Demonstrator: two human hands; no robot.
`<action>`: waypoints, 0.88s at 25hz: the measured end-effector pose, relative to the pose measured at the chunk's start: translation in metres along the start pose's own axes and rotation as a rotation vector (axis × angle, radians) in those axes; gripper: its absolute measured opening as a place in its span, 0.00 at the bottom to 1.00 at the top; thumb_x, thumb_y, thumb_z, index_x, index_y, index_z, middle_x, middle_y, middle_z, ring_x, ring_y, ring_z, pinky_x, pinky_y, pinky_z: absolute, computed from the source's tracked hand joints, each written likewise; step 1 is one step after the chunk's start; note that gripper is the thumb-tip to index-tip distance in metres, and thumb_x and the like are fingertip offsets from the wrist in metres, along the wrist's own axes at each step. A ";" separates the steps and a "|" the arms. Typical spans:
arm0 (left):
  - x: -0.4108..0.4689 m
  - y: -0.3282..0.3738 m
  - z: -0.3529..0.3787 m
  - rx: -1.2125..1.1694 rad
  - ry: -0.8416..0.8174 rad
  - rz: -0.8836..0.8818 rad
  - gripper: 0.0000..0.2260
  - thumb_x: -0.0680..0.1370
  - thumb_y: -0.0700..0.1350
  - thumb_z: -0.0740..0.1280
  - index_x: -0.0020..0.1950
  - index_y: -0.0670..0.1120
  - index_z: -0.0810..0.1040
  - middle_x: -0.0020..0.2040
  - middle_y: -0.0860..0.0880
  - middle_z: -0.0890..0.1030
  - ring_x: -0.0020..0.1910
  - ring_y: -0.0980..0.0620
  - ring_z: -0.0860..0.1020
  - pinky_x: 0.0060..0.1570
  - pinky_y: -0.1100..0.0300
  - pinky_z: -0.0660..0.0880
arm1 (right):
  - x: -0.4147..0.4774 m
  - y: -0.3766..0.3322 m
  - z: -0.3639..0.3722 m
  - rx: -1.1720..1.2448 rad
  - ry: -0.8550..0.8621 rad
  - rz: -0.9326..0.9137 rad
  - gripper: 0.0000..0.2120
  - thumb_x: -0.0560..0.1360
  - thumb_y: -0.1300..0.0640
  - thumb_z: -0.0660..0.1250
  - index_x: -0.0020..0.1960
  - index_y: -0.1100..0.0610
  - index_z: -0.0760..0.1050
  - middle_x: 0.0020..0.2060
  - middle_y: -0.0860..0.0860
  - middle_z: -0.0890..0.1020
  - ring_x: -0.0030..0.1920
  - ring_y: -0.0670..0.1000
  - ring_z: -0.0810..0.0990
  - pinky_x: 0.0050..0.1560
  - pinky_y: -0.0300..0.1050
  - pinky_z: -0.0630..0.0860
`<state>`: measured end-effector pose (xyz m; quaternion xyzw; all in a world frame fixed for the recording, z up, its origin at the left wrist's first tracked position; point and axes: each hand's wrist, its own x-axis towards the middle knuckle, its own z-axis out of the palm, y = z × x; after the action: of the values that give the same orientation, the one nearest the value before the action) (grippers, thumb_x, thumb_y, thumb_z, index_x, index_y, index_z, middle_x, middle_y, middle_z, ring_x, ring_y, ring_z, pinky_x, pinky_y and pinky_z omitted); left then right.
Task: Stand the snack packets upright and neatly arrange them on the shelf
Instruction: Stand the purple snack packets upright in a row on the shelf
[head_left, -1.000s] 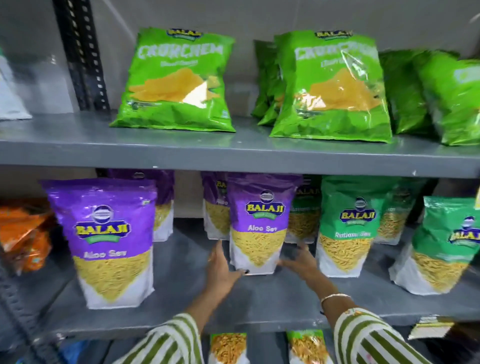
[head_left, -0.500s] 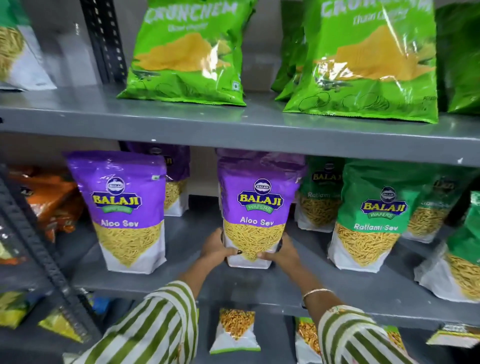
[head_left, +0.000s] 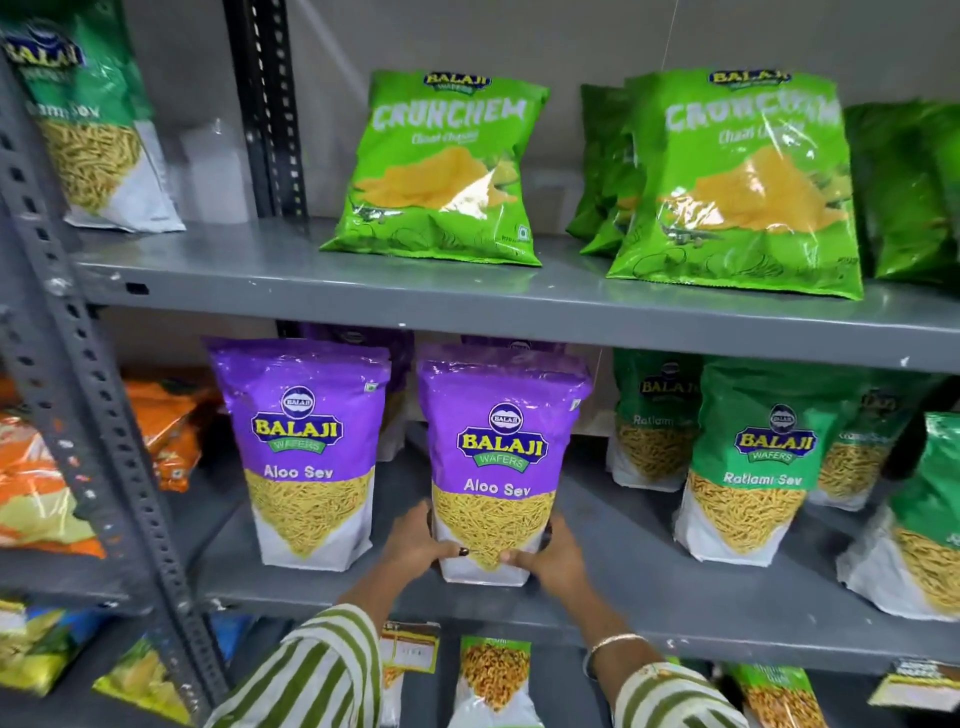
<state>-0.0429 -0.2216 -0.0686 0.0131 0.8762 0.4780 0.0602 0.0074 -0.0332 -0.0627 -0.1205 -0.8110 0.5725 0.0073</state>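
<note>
A purple Aloo Sev packet (head_left: 501, 447) stands upright on the middle grey shelf (head_left: 649, 587). My left hand (head_left: 415, 540) grips its lower left side and my right hand (head_left: 553, 553) grips its lower right side. A second purple Aloo Sev packet (head_left: 309, 447) stands upright just to its left, a small gap apart. More purple packets behind them are mostly hidden. Green Ratlami Sev packets (head_left: 758, 457) stand to the right on the same shelf.
Green Crunchem bags (head_left: 447, 171) lean on the upper shelf (head_left: 363, 283). Orange packets (head_left: 166, 426) lie left of the perforated grey upright (head_left: 93, 395). Small packets (head_left: 493, 675) sit on the shelf below. A green packet (head_left: 924, 519) stands at the far right.
Both hands have closed on the centre purple packet's base and slid it forward and left, toward the other purple packet. The camera view has shifted up and right.
</note>
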 end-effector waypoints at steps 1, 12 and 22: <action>0.002 0.000 0.000 -0.006 -0.005 0.002 0.29 0.62 0.42 0.77 0.60 0.42 0.73 0.61 0.43 0.79 0.59 0.45 0.77 0.60 0.49 0.74 | -0.005 -0.008 0.000 0.020 -0.021 -0.005 0.39 0.60 0.63 0.80 0.66 0.61 0.65 0.63 0.60 0.76 0.54 0.49 0.72 0.52 0.42 0.70; -0.002 0.007 -0.006 -0.294 -0.125 0.000 0.43 0.49 0.50 0.77 0.62 0.39 0.72 0.60 0.40 0.80 0.58 0.44 0.78 0.59 0.52 0.74 | 0.018 -0.236 -0.024 -0.805 -0.003 -0.353 0.22 0.77 0.48 0.60 0.68 0.56 0.68 0.72 0.55 0.67 0.72 0.56 0.64 0.73 0.47 0.59; -0.004 -0.004 0.002 -0.233 -0.134 0.005 0.38 0.59 0.38 0.78 0.66 0.44 0.68 0.63 0.44 0.77 0.60 0.47 0.74 0.58 0.55 0.72 | -0.001 -0.107 -0.040 -0.184 0.470 -0.346 0.50 0.56 0.35 0.73 0.68 0.61 0.62 0.65 0.62 0.71 0.67 0.60 0.68 0.71 0.59 0.63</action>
<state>-0.0382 -0.2222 -0.0725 0.0400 0.8087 0.5747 0.1187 -0.0055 -0.0298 0.0506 -0.1097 -0.8440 0.4433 0.2811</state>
